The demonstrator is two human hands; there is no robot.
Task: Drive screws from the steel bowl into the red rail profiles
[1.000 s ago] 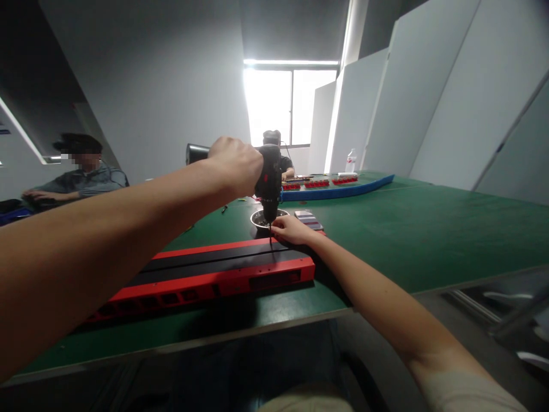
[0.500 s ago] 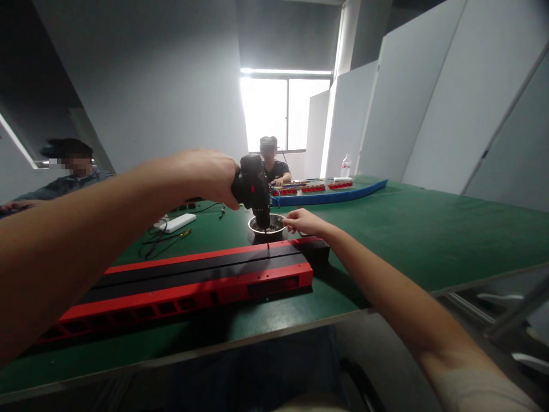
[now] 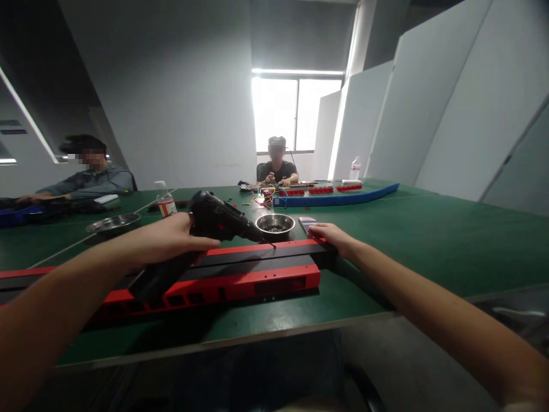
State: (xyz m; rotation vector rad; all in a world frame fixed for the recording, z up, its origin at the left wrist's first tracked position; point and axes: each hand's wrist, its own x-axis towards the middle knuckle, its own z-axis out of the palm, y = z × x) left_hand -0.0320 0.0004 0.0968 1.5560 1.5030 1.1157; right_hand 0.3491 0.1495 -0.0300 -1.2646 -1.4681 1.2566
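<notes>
My left hand (image 3: 165,237) is wrapped round the grip of a black cordless drill (image 3: 218,217). The drill is tilted, and its thin bit meets the far red edge of a long red and black housing (image 3: 291,272). My right hand (image 3: 330,236) closes on the right end of that housing, at its far corner; some of its fingers are hidden. Just behind the bit stands a steel bowl (image 3: 260,222) with many small dark pieces, probably screws, in it. A small flat pale object (image 3: 307,221) lies by my right fingertips.
Across the green table (image 3: 429,234) are a blue curved strip (image 3: 338,199), red parts (image 3: 321,190), coloured wires and a clear bottle (image 3: 355,168). A steel dish (image 3: 114,222) and a labelled bottle (image 3: 165,200) stand at left. Two people sit at the table, one opposite, one at left.
The drill has gone from upright to leaning, its body now lower and to the left. My right hand has moved from the bowl's rim to the housing's end. The view has shifted left.
</notes>
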